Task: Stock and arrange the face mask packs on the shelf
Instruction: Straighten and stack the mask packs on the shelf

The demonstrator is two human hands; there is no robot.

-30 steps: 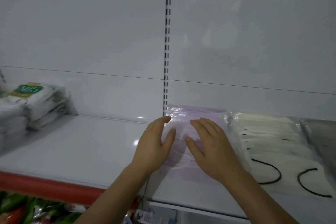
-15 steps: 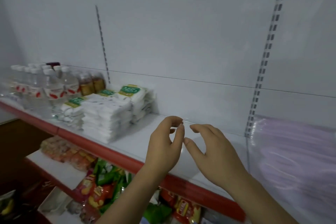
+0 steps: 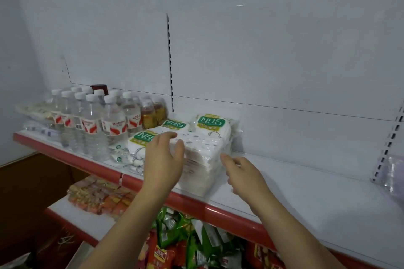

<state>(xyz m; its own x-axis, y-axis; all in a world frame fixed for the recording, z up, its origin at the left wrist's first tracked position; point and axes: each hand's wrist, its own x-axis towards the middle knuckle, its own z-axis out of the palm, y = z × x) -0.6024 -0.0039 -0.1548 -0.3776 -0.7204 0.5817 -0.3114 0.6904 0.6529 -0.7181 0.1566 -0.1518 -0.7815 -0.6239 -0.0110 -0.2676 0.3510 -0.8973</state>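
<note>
**Hands reached for the N95 stack**

Left hand (image 3: 162, 159) hovered with fingers spread and loosely bent against the near stack of face mask packs (image 3: 203, 159); whether it touched, I could not tell. Right hand (image 3: 244, 176) hung relaxed just beside the stack's right edge, gripping nothing. Both forearms stretched forward over the shelf (image 3: 306, 199). Snack bags (image 3: 175, 236) lay below. Water bottles (image 3: 94, 120) stood left of the packs, further back.

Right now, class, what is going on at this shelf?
A person is stocking a shop shelf. Both hands reach toward a stack of white mask packs by the front edge: the left hand is over its near side, the right hand just beside it. Neither has a grip on it yet. N95 packs sit behind, water bottles further left.
</note>
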